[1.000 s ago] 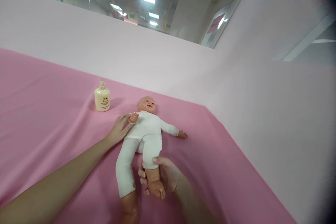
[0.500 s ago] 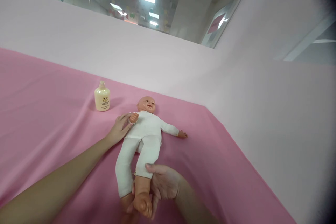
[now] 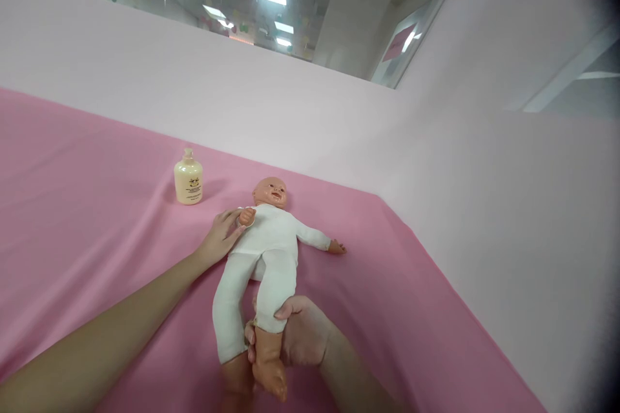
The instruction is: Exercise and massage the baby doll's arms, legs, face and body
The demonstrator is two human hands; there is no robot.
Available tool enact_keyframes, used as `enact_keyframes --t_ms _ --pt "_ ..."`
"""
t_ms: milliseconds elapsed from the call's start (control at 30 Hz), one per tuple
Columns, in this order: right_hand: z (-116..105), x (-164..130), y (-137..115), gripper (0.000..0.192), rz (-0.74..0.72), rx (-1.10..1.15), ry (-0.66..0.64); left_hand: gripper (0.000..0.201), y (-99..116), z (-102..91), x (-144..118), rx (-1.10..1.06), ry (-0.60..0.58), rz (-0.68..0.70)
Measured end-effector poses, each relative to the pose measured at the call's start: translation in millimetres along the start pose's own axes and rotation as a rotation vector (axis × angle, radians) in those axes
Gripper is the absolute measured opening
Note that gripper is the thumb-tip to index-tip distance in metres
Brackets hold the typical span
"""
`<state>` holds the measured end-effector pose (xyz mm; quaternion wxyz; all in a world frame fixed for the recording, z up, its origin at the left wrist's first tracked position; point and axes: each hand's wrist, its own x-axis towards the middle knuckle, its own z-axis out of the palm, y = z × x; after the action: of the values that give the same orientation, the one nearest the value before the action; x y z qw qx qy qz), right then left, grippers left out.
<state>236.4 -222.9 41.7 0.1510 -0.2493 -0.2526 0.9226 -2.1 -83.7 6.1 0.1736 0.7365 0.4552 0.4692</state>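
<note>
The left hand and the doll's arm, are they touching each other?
Touching. The head view shows the left hand with its fingertips against the bent arm of the doll, at the white sleeve, with no gap.

Baby doll supine on pink cloth, head toward far edge. Right hand wrapped around doll's bare lower leg near the near edge. Left hand flat against doll's side, touching its raised arm. Cream bottle upright near far edge, apart from doll.
</note>
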Motion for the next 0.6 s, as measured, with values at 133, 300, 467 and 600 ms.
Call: enact_keyframes --t_ms 133,300,467,600 --pt "4.1 0.2 -0.8 0.036 -0.037 -0.014 -0.006 0.044 -0.8 0.7 0.1 -0.005 0.005 0.008" --pt "6.7 0.9 -2.0 0.036 -0.044 -0.03 -0.019 0.045 -1.5 1.2 0.2 -0.003 0.014 0.007" --pt "4.7 1.0 -1.4 0.035 -0.044 -0.007 -0.028 0.043 -0.3 1.1 0.3 0.001 0.018 0.012" --pt "2.4 2.9 -1.5 0.04 -0.061 0.0 -0.034 0.044 0.2 0.3 0.2 0.0 0.008 0.013"
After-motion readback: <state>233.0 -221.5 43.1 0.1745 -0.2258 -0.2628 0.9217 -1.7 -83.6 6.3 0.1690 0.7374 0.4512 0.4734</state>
